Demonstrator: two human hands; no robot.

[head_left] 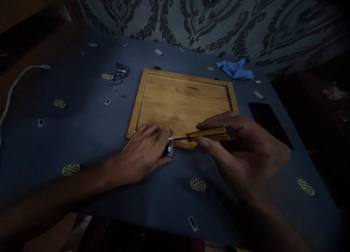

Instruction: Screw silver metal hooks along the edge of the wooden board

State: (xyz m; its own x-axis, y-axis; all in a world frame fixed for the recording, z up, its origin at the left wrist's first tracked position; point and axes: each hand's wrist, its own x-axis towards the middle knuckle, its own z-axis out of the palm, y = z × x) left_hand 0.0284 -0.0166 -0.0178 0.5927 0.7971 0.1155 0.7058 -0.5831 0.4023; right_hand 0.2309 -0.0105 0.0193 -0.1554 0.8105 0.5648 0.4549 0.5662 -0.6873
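Observation:
A wooden board [180,99] lies flat on a blue cloth-covered table [82,135]. My left hand [142,153] rests at the board's near edge, fingers curled and pressed on a small metal fitting [170,149]. My right hand [240,146] grips a screwdriver with a yellow and black handle [210,133]; its thin shaft points left and its tip meets the metal fitting at my left fingertips.
A pile of small metal parts [119,72] lies left of the board, with loose bits nearby. A crumpled blue cloth [236,69] sits at the back right. A dark phone [269,122] lies right of the board. A white cable [16,84] runs along the left. Patterned wall behind.

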